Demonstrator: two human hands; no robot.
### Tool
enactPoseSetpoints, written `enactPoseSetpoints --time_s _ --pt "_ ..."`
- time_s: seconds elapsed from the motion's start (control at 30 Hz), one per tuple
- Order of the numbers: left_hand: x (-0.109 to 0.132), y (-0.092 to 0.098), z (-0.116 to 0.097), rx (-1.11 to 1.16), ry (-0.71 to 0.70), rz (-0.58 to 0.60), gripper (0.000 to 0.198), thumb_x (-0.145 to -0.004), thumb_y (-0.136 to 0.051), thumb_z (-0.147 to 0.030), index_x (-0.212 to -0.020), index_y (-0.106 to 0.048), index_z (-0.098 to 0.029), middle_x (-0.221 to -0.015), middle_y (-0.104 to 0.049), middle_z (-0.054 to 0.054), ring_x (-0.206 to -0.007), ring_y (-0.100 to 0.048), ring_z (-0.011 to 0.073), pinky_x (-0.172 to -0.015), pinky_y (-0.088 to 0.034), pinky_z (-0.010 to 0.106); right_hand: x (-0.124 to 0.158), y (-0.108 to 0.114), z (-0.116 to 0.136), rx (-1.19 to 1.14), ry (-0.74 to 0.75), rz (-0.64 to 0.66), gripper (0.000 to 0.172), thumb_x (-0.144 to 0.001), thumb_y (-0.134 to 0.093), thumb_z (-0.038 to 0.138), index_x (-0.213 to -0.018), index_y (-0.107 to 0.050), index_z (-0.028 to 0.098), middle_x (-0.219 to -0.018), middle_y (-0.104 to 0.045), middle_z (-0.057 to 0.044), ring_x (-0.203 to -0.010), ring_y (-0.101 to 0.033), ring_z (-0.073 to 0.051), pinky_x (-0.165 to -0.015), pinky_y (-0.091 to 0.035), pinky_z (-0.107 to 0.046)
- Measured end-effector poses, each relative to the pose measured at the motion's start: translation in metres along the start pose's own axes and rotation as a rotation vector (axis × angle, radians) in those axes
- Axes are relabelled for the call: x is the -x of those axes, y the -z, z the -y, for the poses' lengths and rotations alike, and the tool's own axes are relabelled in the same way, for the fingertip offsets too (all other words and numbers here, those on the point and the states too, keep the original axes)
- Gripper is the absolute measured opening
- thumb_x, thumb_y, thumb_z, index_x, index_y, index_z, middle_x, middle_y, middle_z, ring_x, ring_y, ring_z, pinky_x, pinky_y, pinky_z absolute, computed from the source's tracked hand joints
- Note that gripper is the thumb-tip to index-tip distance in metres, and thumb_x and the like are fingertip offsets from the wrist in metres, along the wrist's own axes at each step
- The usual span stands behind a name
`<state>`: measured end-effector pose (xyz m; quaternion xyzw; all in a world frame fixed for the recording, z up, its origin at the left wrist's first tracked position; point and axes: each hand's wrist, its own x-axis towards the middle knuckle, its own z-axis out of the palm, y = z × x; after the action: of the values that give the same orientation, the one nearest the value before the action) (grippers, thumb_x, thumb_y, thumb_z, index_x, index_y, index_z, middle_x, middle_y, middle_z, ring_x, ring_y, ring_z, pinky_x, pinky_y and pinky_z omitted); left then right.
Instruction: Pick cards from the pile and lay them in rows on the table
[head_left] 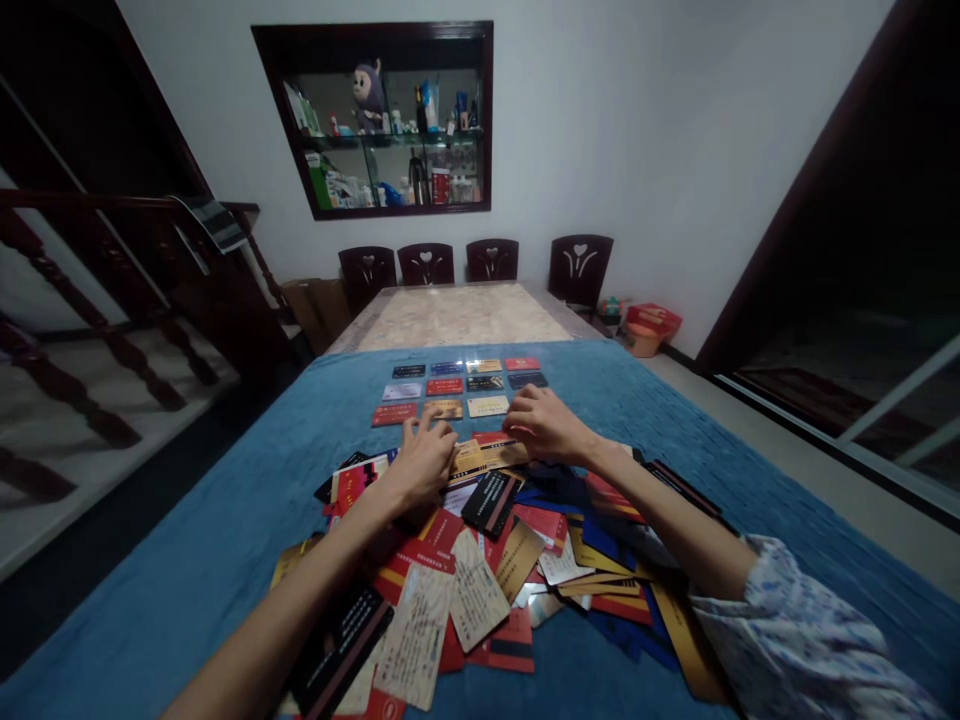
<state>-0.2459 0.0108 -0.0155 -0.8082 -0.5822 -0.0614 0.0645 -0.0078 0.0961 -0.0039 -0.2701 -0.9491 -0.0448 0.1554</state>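
A loose pile of bank-type cards (439, 535) lies in front of me, many overlapping, some face down. Beyond it, several cards are laid out in three rows, among them a cream card (488, 407) and a red card (394, 414) in the nearest row. My left hand (426, 458) rests at the pile's far left edge, fingers spread, its tips by a gold card (448, 410) in that row. My right hand (546, 425) is at the far right edge of the pile with fingers curled down; what lies under them is hidden. A yellow-gold card (480, 457) shows between both hands.
A blue cloth (247, 530) covers the near part of the table, with its bare marble-like top (472, 312) beyond. Dark chairs (580, 268) stand at the far end. A stair railing (97, 290) is on the left; a red bag (652, 320) sits at the right.
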Motion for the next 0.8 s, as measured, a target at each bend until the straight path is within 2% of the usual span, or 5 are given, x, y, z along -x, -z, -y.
enactPoseSetpoints --time_s 0.23,0.47,0.6,0.8 --pt "0.015 0.010 -0.007 -0.002 -0.027 0.090 0.023 -0.095 -0.048 -0.028 -0.098 -0.068 -0.018 -0.116 -0.066 0.014 -0.136 -0.035 0.0367 -0.103 -0.031 0.057 -0.007 -0.011 0.026 -0.046 0.085 0.036 0.022 -0.095 -0.059 0.034 -0.108 -0.073 0.023 -0.113 -0.070 -0.010 -0.109 -0.047 -0.027 -0.082 -0.033 -0.037" --pt "0.016 0.016 -0.016 -0.046 -0.031 0.170 0.027 -0.094 -0.053 -0.036 -0.097 -0.070 -0.016 -0.114 -0.066 0.016 -0.131 -0.042 0.0380 -0.101 -0.036 0.057 -0.011 -0.022 0.041 -0.094 0.119 0.176 0.028 -0.090 -0.064 0.035 -0.115 -0.070 0.024 -0.132 -0.064 -0.010 -0.122 -0.042 -0.032 -0.090 -0.037 -0.043" --pt "0.015 0.014 -0.017 -0.047 -0.033 0.167 0.031 -0.095 -0.051 -0.037 -0.098 -0.070 -0.013 -0.117 -0.065 0.019 -0.129 -0.043 0.0391 -0.099 -0.038 0.058 -0.010 -0.022 0.039 -0.147 0.124 0.209 0.024 -0.093 -0.060 0.036 -0.111 -0.071 0.024 -0.128 -0.067 -0.009 -0.124 -0.042 -0.032 -0.094 -0.036 -0.046" --pt "0.015 0.011 -0.018 0.001 -0.073 0.166 0.024 -0.095 -0.051 -0.030 -0.098 -0.068 -0.013 -0.117 -0.064 0.018 -0.130 -0.043 0.0368 -0.098 -0.039 0.054 -0.009 -0.016 0.036 -0.164 0.122 0.214 0.024 -0.090 -0.062 0.037 -0.107 -0.072 0.023 -0.118 -0.069 -0.010 -0.118 -0.046 -0.031 -0.089 -0.039 -0.042"
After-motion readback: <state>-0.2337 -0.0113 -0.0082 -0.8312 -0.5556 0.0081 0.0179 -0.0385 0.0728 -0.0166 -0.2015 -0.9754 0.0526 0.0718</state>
